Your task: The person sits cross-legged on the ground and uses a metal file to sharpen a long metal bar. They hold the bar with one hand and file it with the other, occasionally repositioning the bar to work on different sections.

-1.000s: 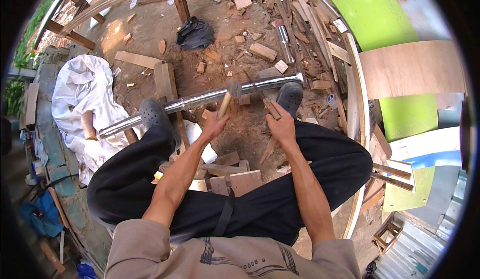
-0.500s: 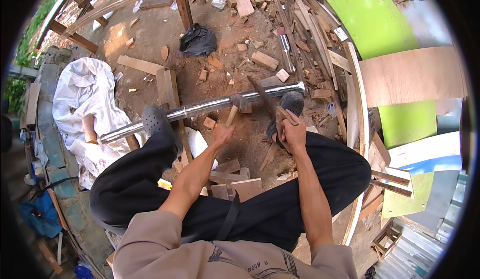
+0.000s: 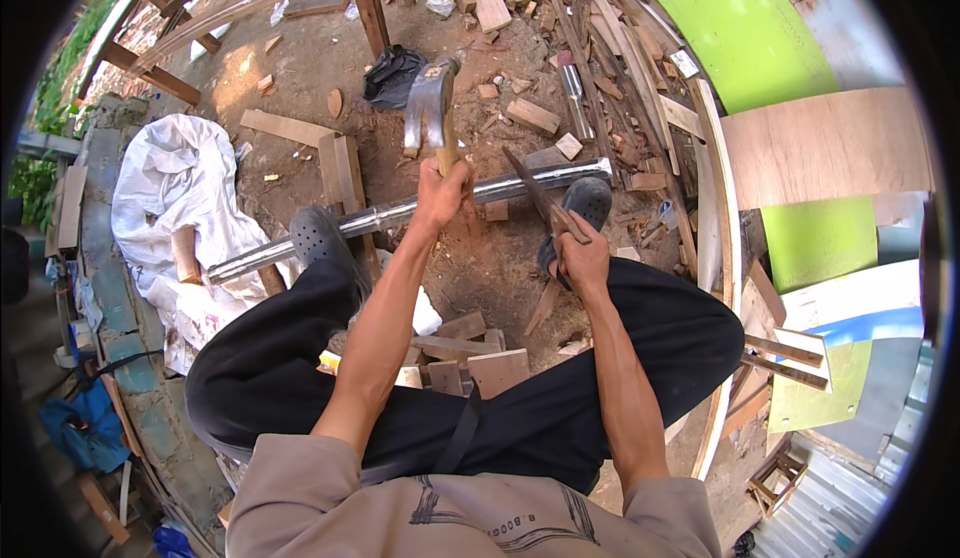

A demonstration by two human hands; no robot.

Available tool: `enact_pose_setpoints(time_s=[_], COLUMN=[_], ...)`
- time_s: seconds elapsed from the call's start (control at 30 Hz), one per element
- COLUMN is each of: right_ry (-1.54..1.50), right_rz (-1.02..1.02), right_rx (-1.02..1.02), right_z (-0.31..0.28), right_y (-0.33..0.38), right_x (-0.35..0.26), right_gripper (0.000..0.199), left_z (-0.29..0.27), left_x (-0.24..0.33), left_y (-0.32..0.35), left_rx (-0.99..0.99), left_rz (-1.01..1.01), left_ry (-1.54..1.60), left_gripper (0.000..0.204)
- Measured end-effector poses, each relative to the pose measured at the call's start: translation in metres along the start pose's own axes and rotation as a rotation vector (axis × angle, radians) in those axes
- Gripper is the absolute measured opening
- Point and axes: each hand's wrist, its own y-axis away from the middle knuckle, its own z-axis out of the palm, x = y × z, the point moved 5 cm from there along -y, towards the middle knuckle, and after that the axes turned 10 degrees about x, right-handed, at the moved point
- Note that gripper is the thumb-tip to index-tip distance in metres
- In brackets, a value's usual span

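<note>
An outdoor yard of bare dirt ground (image 3: 300,78), littered with offcuts and slats, with green and plywood panels (image 3: 770,48) leaning at the right. I look down on a seated person whose dark shoes rest on or just behind a long metal pipe (image 3: 370,220) lying across the ground. The left hand (image 3: 442,190) is clamped on the wooden handle of a claw hammer (image 3: 430,108), the steel head raised above the pipe. The right hand (image 3: 580,258) is closed round a short wooden piece (image 3: 570,223) from which a thin dark blade (image 3: 530,186) runs up toward the pipe (a chisel or knife; I cannot tell which). The two hands are apart, hammer well above the blade. A white sheet (image 3: 170,198) lies crumpled at the left, a black bag (image 3: 392,73) beyond the pipe.

Risk, in my judgement: a blow landing off line could glance from the blade and catch the right hand's knuckles, since that grip sits close under the struck end; the round pipe could also roll beneath the feet.

Hidden: the blade's tip and what it bears on, the workpiece under the right hand, and the right shoe (image 3: 585,203), partly covered.
</note>
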Motion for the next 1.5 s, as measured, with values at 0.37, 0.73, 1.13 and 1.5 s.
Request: enact_pose_setpoints(time_s=[0.37, 0.73, 1.13, 1.5], right_ry=[-0.061, 0.063, 0.120, 0.139], right_rz=[0.068, -0.017, -0.139, -0.158], right_rx=[-0.025, -0.005, -0.006, -0.027], right_z=[-0.009, 0.000, 0.017, 0.012], right_y=[-0.016, -0.003, -0.002, -0.007], right_x=[0.004, 0.006, -0.011, 0.011], right_gripper=[0.048, 0.053, 0.050, 0.051], left_z=[-0.064, -0.033, -0.107, -0.113], left_x=[-0.242, -0.114, -0.181, -0.194], left_y=[0.057, 0.026, 0.036, 0.081], left_rx=[0.206, 0.313, 0.378, -0.281], left_rz=[-0.599, -0.401, -0.120, -0.188], left_ry=[-0.608, -0.224, -0.462, -1.420], left_gripper=[0.036, 0.026, 0.038, 0.054])
